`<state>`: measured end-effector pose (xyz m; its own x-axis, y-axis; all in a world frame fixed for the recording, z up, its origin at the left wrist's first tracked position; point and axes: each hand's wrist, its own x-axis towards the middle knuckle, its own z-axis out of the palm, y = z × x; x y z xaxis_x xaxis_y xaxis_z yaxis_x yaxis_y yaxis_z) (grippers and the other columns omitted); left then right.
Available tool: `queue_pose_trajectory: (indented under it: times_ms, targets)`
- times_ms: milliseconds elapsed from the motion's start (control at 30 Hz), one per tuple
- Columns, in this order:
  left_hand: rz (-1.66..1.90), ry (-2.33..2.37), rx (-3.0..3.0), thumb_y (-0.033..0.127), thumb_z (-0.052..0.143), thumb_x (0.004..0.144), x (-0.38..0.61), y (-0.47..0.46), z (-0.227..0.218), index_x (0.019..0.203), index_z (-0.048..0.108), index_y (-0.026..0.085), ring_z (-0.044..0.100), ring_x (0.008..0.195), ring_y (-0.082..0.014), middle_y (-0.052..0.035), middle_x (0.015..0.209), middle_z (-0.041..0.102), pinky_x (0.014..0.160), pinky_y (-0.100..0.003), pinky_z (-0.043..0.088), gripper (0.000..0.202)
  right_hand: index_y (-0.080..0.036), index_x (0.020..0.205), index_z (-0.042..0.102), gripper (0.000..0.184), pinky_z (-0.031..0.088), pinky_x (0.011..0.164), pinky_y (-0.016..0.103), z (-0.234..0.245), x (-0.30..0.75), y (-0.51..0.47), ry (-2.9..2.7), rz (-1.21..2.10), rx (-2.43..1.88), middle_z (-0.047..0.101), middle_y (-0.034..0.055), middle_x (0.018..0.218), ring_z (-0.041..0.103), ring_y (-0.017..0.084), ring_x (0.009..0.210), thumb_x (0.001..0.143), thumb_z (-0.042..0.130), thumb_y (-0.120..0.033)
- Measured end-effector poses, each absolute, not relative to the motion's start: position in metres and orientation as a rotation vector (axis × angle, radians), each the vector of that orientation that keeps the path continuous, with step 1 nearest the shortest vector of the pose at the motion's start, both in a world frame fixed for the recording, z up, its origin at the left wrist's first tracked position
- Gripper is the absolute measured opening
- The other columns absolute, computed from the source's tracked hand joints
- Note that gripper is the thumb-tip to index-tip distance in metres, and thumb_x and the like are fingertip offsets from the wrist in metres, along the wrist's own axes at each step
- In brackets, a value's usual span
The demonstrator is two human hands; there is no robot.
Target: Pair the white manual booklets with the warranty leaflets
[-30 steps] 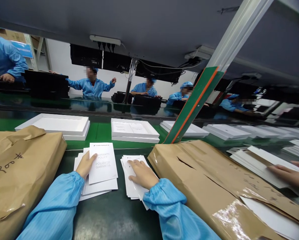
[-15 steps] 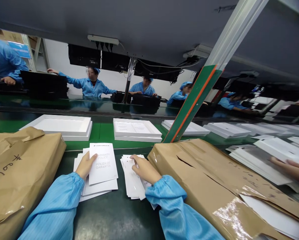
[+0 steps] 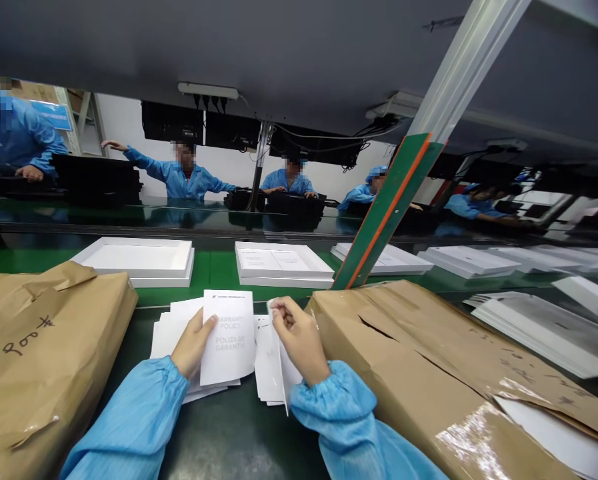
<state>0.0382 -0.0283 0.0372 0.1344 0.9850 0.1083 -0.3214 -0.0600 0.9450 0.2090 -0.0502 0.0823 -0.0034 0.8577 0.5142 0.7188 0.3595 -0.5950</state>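
My left hand [image 3: 193,341] grips a white warranty booklet [image 3: 227,353] by its left edge, thumb on the printed cover. Beneath and behind it lies a stack of white booklets [image 3: 165,339] on the dark table. My right hand [image 3: 299,337] pinches a thin white leaflet [image 3: 281,363] at its top; it stands tilted, nearly edge-on to me. Under that leaflet rests a second pile of white leaflets [image 3: 267,377]. The two hands are close together, the booklet's right edge beside the leaflet pile.
Brown paper packages flank me, one on the left [image 3: 53,360] and one on the right [image 3: 429,360]. Beyond, white open boxes [image 3: 285,278] line a green conveyor [image 3: 213,267]. A slanted green post [image 3: 386,210] rises right of centre. Co-workers in blue sit across the line.
My left hand has lifted the top booklet and moved it right, off its stack. My right hand has raised a leaflet from its pile. The boxes appear slightly further right.
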Motion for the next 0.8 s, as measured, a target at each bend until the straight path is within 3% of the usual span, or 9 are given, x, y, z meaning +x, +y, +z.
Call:
queue_pose_trajectory:
  times_ms: [200, 300, 500, 600, 700, 800]
  targets:
    - [1.105, 0.649, 1.421, 0.022, 0.056, 0.062, 0.052, -0.050, 0.060, 0.106, 0.043, 0.017, 0.045, 0.100, -0.0211, -0.0065, 0.110, 0.050, 0.084, -0.031, 0.036, 0.046, -0.019, 0.093, 0.047, 0.021, 0.043, 0.063, 0.023, 0.069, 0.187, -0.060, -1.786, 0.433, -1.129, 0.054, 0.0038, 0.084, 0.053, 0.013, 0.071, 0.077, 0.036, -0.024]
    - [1.128, 0.739, 1.454, 0.020, 0.055, 0.062, 0.049, -0.046, 0.058, 0.104, 0.045, 0.017, 0.048, 0.095, -0.0213, -0.0064, 0.106, 0.052, 0.081, -0.031, 0.038, 0.043, -0.020, 0.103, 0.042, 0.027, 0.043, 0.069, 0.025, 0.067, 0.188, -0.059, -1.827, 0.436, -1.087, 0.053, 0.0038, 0.087, 0.052, 0.014, 0.078, 0.077, 0.034, -0.022]
    - [1.384, 0.972, 1.316, 0.025, 0.055, 0.063, 0.034, -0.026, 0.042, 0.102, 0.045, 0.015, 0.049, 0.094, -0.0213, -0.0082, 0.105, 0.053, 0.081, -0.033, 0.038, 0.041, -0.019, 0.112, 0.031, 0.044, 0.036, 0.081, 0.035, 0.052, 0.194, -0.041, -1.565, 0.344, -1.188, 0.037, 0.0096, 0.111, 0.037, 0.020, 0.102, 0.070, 0.043, -0.026]
    - [1.503, 0.913, 1.121, 0.028, 0.055, 0.064, 0.029, -0.019, 0.038, 0.108, 0.040, 0.015, 0.050, 0.093, -0.0209, -0.0096, 0.105, 0.053, 0.080, -0.033, 0.039, 0.049, -0.015, 0.114, 0.026, 0.052, 0.040, 0.077, 0.035, 0.038, 0.191, -0.033, -1.412, 0.791, -1.148, 0.042, 0.0126, 0.107, 0.043, 0.019, 0.097, 0.068, 0.046, -0.031]
    - [1.536, 0.814, 0.977, 0.029, 0.056, 0.063, 0.027, -0.018, 0.038, 0.112, 0.035, 0.016, 0.052, 0.090, -0.0209, -0.0105, 0.107, 0.052, 0.076, -0.033, 0.041, 0.055, -0.013, 0.104, 0.038, 0.042, 0.044, 0.067, 0.033, 0.030, 0.186, -0.034, -1.391, 1.366, -1.013, 0.055, 0.0104, 0.092, 0.053, 0.018, 0.082, 0.070, 0.045, -0.034]
    - [1.410, 0.704, 0.956, 0.033, 0.055, 0.064, 0.028, -0.021, 0.039, 0.113, 0.036, 0.017, 0.052, 0.089, -0.0215, -0.0106, 0.105, 0.053, 0.074, -0.033, 0.043, 0.055, -0.014, 0.095, 0.045, 0.033, 0.045, 0.055, 0.028, 0.031, 0.184, -0.037, -1.343, 1.498, -1.042, 0.060, 0.0064, 0.079, 0.058, 0.015, 0.063, 0.071, 0.046, -0.036]
